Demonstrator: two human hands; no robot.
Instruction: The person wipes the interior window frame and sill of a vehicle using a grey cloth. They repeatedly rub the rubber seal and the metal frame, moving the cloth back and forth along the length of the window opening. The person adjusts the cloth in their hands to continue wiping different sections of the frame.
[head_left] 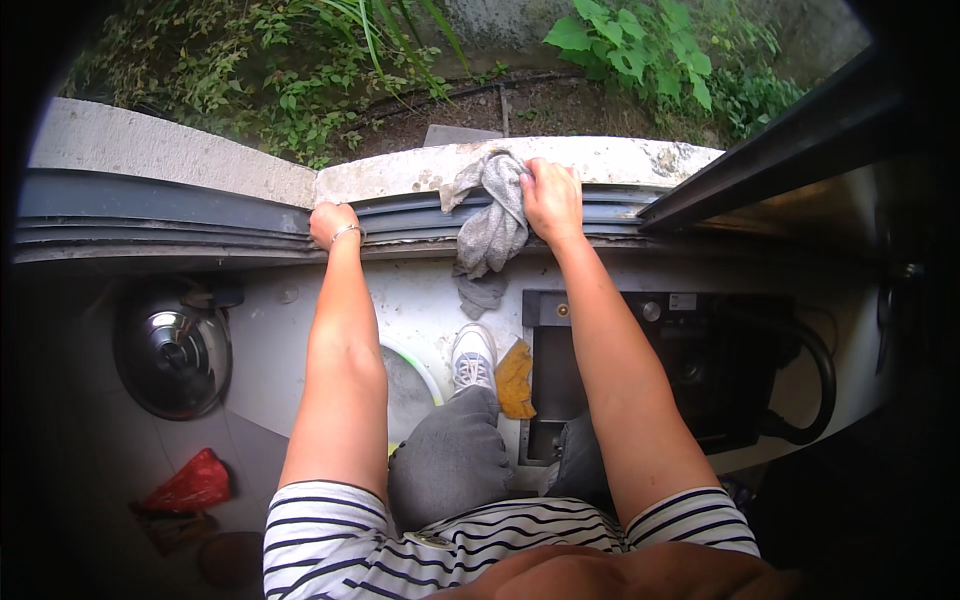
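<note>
A grey cloth [494,232] hangs bunched over the window track [410,220], its lower end dangling below the inner edge. My right hand [553,202] is closed on the cloth's right side, at the outer edge of the track. Further left, my left hand [332,225], with a bracelet at the wrist, is closed around the window frame [180,215] where the left side meets the front track. Its fingertips are partly hidden. The pale stone sill [400,170] runs just beyond both hands.
My shoe [473,357] stands on a white counter [290,340] beside a yellowish-brown cloth [515,380]. A dark sink [560,370] and black hose [825,385] lie right, a shiny lid [172,345] and red bag [190,482] left. Plants [630,45] grow outside.
</note>
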